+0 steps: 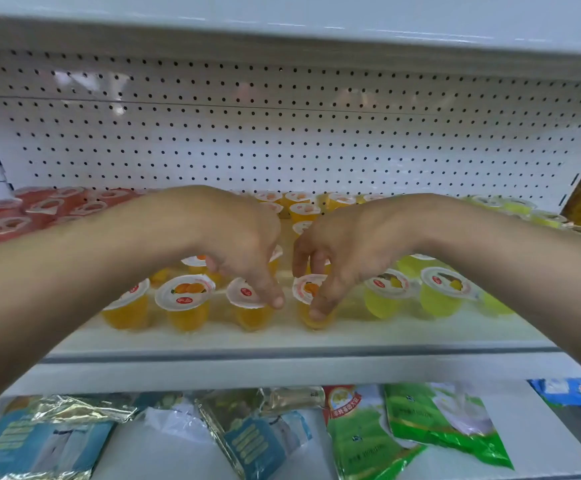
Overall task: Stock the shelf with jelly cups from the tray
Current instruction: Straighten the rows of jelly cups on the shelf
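A: Green and blue packets (417,431) are lying on the nearest, lower shelf. What is happening above them?

B: On the white shelf (282,341), the left hand (244,247) is pinching the lid of an orange jelly cup (249,303) in the front row. The right hand (337,251) is gripping the next orange cup (311,299), just to its right.

A: And beyond?

B: Yellow cups (443,289) are sitting right, red cups (40,209) far left, against the pegboard (282,140).
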`<state>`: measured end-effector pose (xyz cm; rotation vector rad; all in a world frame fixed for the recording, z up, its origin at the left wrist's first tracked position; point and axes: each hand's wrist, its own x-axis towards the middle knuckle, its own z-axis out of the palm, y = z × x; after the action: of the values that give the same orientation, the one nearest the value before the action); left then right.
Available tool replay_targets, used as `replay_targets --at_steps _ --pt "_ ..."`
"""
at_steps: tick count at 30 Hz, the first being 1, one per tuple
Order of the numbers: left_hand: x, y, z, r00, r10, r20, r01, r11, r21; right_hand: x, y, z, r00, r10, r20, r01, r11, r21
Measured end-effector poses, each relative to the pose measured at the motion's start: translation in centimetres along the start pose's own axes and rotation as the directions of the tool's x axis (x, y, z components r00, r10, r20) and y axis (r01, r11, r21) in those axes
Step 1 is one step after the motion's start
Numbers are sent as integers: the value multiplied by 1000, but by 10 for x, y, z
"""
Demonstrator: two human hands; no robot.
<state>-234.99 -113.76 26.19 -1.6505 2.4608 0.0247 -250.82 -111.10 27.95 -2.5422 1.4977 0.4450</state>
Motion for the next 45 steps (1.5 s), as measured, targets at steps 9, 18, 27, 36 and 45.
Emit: replay_targets --at_steps 9,18,27,36,45 --pt "-15 10 2 996 1 84 -6 998 57 -4 -1 6 998 23 -58 -27 997 -72" --pt "-20 16 -3 991 30 127 -40 997 72 -8 2 8 998 42 -50 -47 993 -105" --pt "-16 -13 -40 990 -134 -49 128 986 -109 -15 12 -23 947 94 -308 -89 996 30" --pt "17 -27 -15 994 -94 50 104 955 -276 17 31 -9 968 197 -152 -193 980 44" --pt "32 -29 -19 994 -101 -42 86 961 -263 29 31 -3 971 175 -160 -173 985 27"
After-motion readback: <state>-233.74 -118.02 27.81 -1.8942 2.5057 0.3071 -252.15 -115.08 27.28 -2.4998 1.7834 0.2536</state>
